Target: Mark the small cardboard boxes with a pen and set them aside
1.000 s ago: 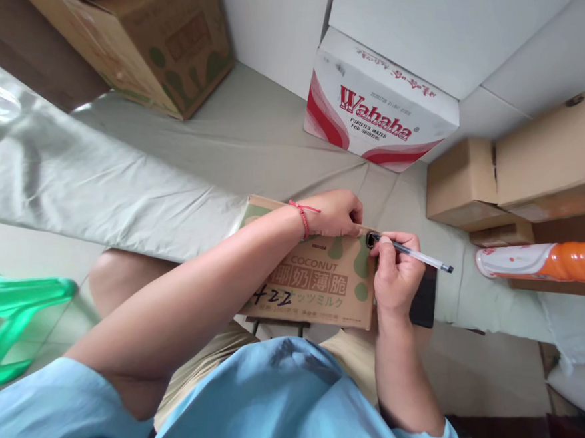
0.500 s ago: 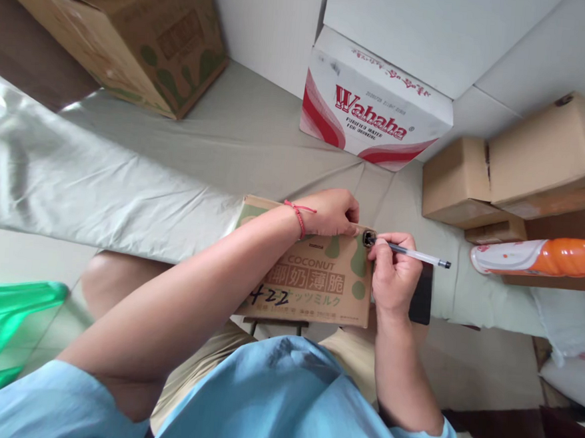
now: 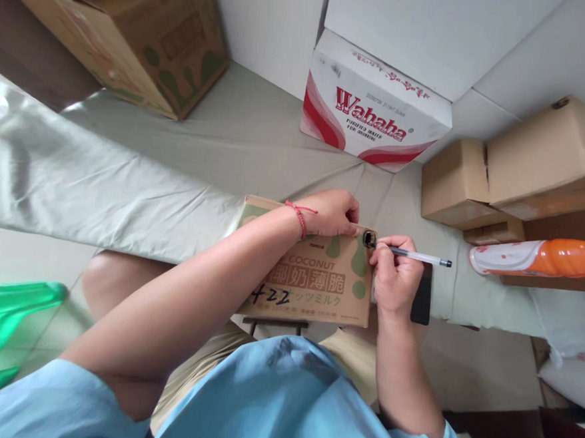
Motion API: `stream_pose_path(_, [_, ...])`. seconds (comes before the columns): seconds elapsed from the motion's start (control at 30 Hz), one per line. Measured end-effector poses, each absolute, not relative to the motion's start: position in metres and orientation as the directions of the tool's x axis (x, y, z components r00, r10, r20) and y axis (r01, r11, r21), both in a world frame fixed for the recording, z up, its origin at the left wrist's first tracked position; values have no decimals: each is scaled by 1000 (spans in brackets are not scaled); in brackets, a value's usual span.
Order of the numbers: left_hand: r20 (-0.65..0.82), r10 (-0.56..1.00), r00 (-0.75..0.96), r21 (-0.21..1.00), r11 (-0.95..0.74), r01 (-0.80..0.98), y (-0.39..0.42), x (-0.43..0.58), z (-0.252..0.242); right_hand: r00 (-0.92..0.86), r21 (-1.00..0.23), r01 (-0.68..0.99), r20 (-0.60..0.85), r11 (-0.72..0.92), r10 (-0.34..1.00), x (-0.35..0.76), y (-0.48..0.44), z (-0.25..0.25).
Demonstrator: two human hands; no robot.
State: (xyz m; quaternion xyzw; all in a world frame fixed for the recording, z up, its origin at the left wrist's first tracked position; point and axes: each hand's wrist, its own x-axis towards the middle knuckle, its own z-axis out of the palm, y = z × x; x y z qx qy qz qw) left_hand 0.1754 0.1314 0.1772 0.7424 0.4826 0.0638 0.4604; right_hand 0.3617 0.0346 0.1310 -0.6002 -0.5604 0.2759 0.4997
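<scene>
Head view: pen [image 3: 425,257] snug in the right grip [image 3: 397,274], carton [image 3: 349,300] just left of it.

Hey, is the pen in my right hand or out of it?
In it: the right hand pinches the pen between thumb and fingers, its black rear end sticking out beyond them.

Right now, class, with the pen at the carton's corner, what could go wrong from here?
1. The pen in the right hand points at the dark patch by the carton's corner; a slip might mark the left hand, close by on the top edge.
2. A dark flat object lies beside the right hand near the edge of the cloth; a bump could perhaps knock it down.
</scene>
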Motion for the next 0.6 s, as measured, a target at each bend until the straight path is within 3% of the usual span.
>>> stream_pose_path(0.17, [-347, 778, 523, 748, -106, 655, 131, 175, 176, 223, -942, 324, 169, 91, 960, 363, 34, 128])
stream_pose_path(0.6, [-339, 780, 525, 751, -111, 650, 132, 174, 176, 211, -941, 334, 132, 56, 968, 368, 34, 128])
